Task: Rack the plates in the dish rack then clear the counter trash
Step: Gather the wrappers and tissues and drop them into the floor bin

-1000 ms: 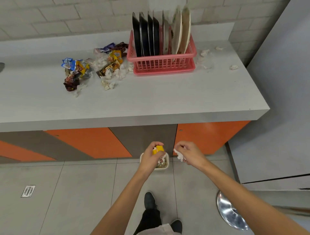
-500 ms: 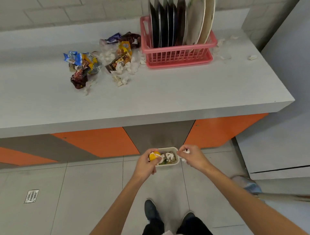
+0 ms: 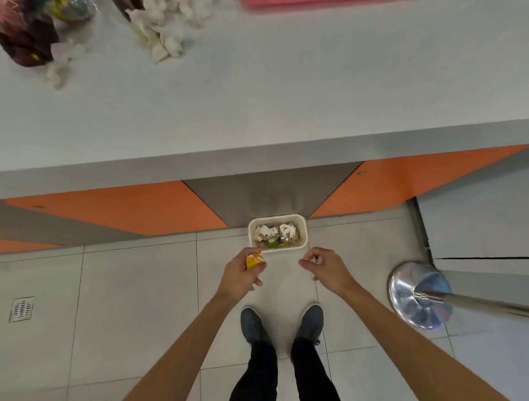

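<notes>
Fingers of your L hand (image 3: 242,276) were curled round a crumpled yellow wrapper (image 3: 253,261), gripping it. The wrapper poked out of the top of the fist toward the bin. It was too scrunched to show a long axis.

Your R hand (image 3: 326,269) was level w/ the left, well apart from it. Its fingers were loosely curled w/ nothing visible in them.

Both hands hung over the floor tiles, just short of the near rim of the white bin (image 3: 277,216). The bin was rectangular, long axis running left-right, parallel to the cabinet front. It stood on the floor against the grey cabinet panel below the counter (image 3: 272,108). Inside lay balled white tissue and bits of wrapper.

On the counter's far left, blurred: a heap of white tissue (image 3: 160,37) and a dark red wrapper (image 3: 25,43), w/ loose scraps between. A pink strip of the dish rack (image 3: 315,2) showed at the top edge.

Your shoes (image 3: 253,325) stood below the hands. A shiny metal stand base (image 3: 412,289) sat to the right, and a floor drain (image 3: 21,309) far left.
</notes>
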A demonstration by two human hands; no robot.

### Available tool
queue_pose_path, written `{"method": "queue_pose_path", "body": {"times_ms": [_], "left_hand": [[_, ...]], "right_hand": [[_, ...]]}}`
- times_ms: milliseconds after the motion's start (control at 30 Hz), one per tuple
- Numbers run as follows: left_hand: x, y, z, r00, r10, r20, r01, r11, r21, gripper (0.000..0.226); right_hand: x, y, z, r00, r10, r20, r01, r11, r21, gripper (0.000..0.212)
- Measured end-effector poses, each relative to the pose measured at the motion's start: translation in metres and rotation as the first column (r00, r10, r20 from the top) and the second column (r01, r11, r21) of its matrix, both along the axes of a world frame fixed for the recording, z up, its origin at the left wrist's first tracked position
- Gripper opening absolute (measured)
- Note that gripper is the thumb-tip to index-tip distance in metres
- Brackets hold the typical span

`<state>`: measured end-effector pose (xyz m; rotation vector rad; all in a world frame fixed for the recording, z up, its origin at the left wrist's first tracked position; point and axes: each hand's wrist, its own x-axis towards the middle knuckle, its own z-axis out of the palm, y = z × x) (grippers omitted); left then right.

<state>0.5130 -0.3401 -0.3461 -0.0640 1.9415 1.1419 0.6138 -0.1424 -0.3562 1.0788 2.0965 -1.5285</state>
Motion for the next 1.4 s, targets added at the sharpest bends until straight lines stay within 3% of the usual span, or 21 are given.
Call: {"method": "queue_pose_path", "body": {"times_ms": [433,600,700,767,867,1067,1267,1333,1400], "left_hand": [[0.011,0.027,-0.154,0.973,0.176,0.150,-0.172,0.984,-0.041,0.024],[-0.016,0.053,-0.217,0.908,0.346,0.234,-0.352,0.936,-0.016,0.026],[-0.027,0.062,-0.247,0.882,0.402,0.246,-0.427,0.903,0.055,0.046],[-0.031,0.062,-0.256,0.908,0.349,0.231,-0.383,0.916,0.119,0.064],[-0.031,0.056,-0.257,0.919,0.289,0.267,-0.334,0.933,0.138,0.069],[-0.033,0.028,-0.262,0.968,0.178,0.175,-0.179,0.984,-0.013,0.029],[-0.041,0.023,-0.254,0.993,0.067,0.101,-0.063,0.997,-0.042,0.023],[-0.045,0.024,-0.250,0.996,0.046,0.077,-0.044,0.999,-0.029,0.023],[-0.046,0.024,-0.246,0.997,0.046,0.059,-0.045,0.999,-0.009,0.024]], "right_hand": [[0.008,0.012,-0.151,0.993,-0.035,0.110,0.047,0.994,-0.100,0.013],[-0.007,0.020,-0.194,0.992,0.000,0.127,0.010,0.997,-0.075,0.014],[-0.016,0.028,-0.211,0.991,-0.034,0.132,0.046,0.995,-0.086,0.017],[-0.021,0.033,-0.218,0.989,-0.055,0.134,0.067,0.994,-0.087,0.018],[-0.031,0.038,-0.224,0.989,-0.051,0.137,0.061,0.995,-0.073,0.017],[-0.051,0.038,-0.232,0.989,-0.029,0.146,0.029,1.000,0.004,0.017],[-0.073,0.033,-0.246,0.983,0.011,0.183,-0.026,0.997,0.079,0.028],[-0.085,0.033,-0.244,0.983,0.002,0.181,-0.010,0.999,0.044,0.035],[-0.097,0.034,-0.240,0.977,-0.041,0.209,0.061,0.994,-0.092,0.048]]}}
